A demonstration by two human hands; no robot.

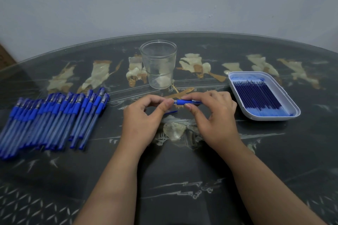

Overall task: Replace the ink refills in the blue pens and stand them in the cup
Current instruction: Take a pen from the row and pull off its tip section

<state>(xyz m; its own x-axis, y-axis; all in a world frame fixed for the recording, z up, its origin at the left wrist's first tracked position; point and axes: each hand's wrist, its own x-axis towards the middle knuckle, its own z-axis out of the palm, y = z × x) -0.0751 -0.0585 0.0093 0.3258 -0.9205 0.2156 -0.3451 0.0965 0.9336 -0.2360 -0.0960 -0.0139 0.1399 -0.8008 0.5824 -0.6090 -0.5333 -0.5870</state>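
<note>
The person is sitting at a dark glass-topped table [182, 169] with pale inlaid figures under the glass, and both bare forearms are reaching out over it. Between the hands, just above the tabletop, they are holding a single blue plastic pen [188, 102] lying roughly level, left to right. The right hand [214, 115] is clamping the pen's barrel, with the thumb underneath and the fingers curling over the top. The left hand [146, 113] is pinching the pen's left end between thumb and curled fingers; the very tip is hidden from me.

A thin blue sliver [171, 112] is showing just below the left thumb, and I cannot tell what it is.

Just behind the hands, a clear plastic cup [158, 63] is standing upright with no pens in it. Off to the person's left, a heap of blue capped pens [51, 118] is lying side by side on the table, caps pointing away. To the right, a white rectangular plastic tray [237, 93] is holding a row of dark blue ink refills [256, 96] packed close together.
</note>
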